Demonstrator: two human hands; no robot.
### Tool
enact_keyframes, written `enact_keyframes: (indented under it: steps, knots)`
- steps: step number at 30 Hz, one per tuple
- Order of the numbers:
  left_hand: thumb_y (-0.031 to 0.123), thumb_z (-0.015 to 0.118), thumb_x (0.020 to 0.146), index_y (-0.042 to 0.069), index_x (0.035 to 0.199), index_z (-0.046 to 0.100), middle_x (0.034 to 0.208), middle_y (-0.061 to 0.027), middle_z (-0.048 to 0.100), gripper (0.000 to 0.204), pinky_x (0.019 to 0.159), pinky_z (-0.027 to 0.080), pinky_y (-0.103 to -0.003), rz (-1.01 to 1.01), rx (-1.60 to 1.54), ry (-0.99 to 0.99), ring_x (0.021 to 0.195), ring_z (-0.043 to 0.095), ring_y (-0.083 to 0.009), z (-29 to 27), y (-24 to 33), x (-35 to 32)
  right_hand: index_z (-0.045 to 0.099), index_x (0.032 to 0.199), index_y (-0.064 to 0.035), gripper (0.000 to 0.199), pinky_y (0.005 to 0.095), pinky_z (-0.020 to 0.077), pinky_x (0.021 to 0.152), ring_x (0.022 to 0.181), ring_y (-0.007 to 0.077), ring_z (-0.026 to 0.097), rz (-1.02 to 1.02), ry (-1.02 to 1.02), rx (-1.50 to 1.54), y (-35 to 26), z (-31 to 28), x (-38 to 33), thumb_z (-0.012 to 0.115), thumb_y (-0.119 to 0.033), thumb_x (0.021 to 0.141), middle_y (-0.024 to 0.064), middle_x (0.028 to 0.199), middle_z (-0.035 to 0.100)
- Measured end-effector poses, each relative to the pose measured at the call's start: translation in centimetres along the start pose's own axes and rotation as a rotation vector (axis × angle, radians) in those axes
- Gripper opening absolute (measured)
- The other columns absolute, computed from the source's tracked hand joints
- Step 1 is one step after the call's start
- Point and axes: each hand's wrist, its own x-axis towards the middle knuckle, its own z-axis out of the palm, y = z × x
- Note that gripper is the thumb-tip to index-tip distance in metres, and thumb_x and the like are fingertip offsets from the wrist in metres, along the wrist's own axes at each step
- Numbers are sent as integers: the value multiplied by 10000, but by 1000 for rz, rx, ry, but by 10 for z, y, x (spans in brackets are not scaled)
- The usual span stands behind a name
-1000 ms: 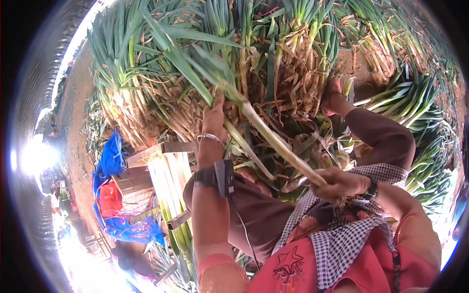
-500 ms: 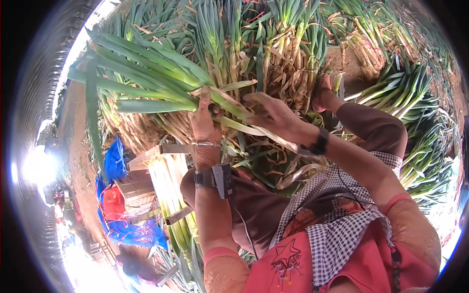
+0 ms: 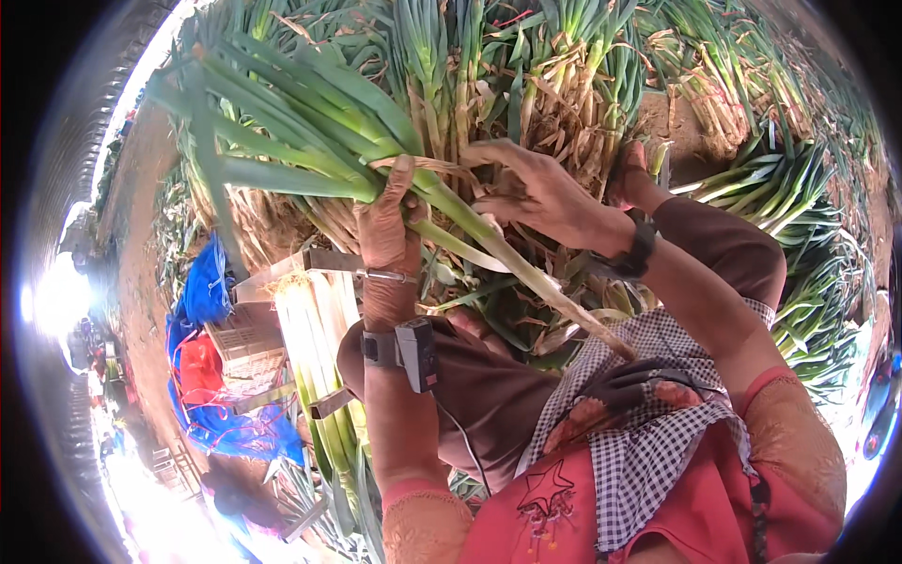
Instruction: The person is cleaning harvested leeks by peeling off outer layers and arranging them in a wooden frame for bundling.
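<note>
My left hand (image 3: 387, 221) is closed round a large green onion (image 3: 479, 230) where its stem meets the leaves. Its broad green leaves (image 3: 310, 122) fan out to the upper left. The pale stem slants down to the right, its lower end near my lap, and a shorter pale stalk (image 3: 460, 247) lies beside it. A dry brownish leaf (image 3: 437, 164) sticks out sideways just above my left hand. My right hand (image 3: 550, 197) is over the stem with fingers apart, fingertips close to the dry leaf's end; whether they touch it is unclear.
Bundled green onions (image 3: 564, 103) stand along the far side, and more lie at the right (image 3: 775, 188). Left of my knee, trimmed pale stalks (image 3: 315, 338) rest in a wooden frame (image 3: 305, 263). Beside it are a basket (image 3: 246, 343) and blue netting (image 3: 207, 287).
My right hand has moved slightly up and right, and its fingers have come away from the stem. More of the pale stem now shows. The left hand keeps its hold.
</note>
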Motion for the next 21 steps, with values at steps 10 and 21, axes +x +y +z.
enact_keyframes:
  steps: [10,21]
  knots:
    - [228,764,818,88,1057,596,838,5,607,324,547,422,-220,34,0,105,661,544,-88,-14,19,-5,537,780,-17,129,398,464,584,640,257,574,108,-1097,-284,-11,-7,-83,592,-84,875,124,687,542]
    - [130,793,751,110,1084,600,927,20,602,386,626,467,-262,-11,111,17,814,586,-133,15,8,-10,530,892,6,139,411,451,625,712,325,585,-41,-178,-64,-7,-10,-21,594,-116,879,175,794,569]
